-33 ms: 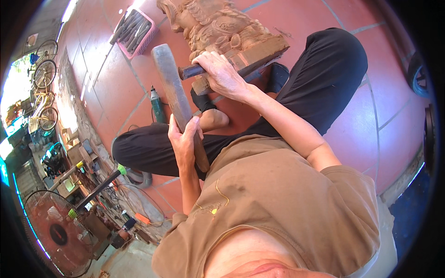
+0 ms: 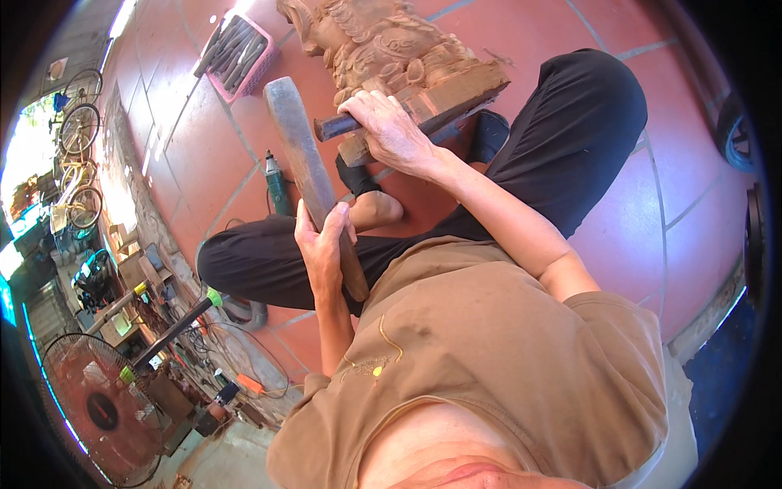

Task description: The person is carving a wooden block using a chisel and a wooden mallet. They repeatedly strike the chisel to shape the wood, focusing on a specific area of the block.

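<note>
While the person sits cross-legged on the floor, the left hand (image 2: 324,244) wraps its fingers tight around the handle of a long, worn wooden mallet (image 2: 305,167), its grey head raised towards the carving. The right hand (image 2: 391,130) closes around a dark, round-shafted chisel (image 2: 336,126), pressing it against the base of the ornate reddish-brown wood carving (image 2: 391,49), whose surface is deeply cut with curls. The floor (image 2: 529,33) is smooth terracotta tile with pale joints. A pink basket (image 2: 236,53) holds a row of chisels. A green power tool (image 2: 277,183) lies near the knee.
</note>
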Demonstrator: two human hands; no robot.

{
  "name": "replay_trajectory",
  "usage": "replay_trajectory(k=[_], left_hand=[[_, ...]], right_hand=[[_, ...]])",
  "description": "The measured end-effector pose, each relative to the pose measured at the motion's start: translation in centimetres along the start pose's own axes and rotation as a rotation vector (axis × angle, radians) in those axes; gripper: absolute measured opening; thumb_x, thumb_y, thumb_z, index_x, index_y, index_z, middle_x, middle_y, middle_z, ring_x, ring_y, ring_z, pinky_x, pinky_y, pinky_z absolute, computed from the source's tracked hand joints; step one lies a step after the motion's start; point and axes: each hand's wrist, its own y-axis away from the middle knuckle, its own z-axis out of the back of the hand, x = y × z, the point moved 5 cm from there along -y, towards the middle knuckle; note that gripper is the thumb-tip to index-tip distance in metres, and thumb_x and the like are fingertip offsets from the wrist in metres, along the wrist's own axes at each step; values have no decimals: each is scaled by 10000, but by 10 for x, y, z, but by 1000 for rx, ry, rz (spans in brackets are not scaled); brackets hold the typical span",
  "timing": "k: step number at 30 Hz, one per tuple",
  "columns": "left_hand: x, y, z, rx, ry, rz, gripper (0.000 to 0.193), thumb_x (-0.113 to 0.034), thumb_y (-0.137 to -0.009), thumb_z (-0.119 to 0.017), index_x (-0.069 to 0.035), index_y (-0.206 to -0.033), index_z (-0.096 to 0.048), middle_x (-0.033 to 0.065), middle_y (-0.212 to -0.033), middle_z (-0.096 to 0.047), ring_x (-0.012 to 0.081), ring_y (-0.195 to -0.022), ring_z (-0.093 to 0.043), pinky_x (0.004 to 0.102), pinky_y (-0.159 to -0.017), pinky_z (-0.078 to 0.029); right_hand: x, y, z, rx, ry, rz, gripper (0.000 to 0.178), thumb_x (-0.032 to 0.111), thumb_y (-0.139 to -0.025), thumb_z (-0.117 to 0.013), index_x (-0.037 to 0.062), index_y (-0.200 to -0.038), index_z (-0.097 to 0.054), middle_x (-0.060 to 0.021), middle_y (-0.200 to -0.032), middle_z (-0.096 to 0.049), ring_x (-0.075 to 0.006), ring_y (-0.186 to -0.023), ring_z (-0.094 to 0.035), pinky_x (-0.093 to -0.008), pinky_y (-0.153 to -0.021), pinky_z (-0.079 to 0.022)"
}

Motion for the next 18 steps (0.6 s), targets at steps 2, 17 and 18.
replay_trajectory(k=[2,17,18], left_hand=[[-2,-1,1,-33,39,28,328,-110,-925,-660,5,-1205,-534,57,-752,-572,130,-540,-542,245,-470,-431],[-12,6,13,-241,270,-230,376,-66,-939,-627,47,-1266,-479,77,-752,-567,143,-548,-542,268,-509,-469],[-9,5,8,-176,168,-158,359,-75,-939,-633,43,-1245,-488,72,-749,-567,137,-544,-540,266,-512,-468]], right_hand=[[-2,1,-4,67,74,-3,327,-46,-815,-571,63,-1123,-551,-123,-1004,-554,-342,-977,-548,-440,-835,-431],[-4,-2,-1,24,72,42,322,-13,-831,-585,77,-1137,-538,-125,-1009,-548,-346,-968,-543,-439,-820,-428],[-4,-2,-2,30,71,37,318,-15,-833,-581,75,-1136,-538,-126,-1009,-548,-347,-967,-543,-440,-822,-428]])
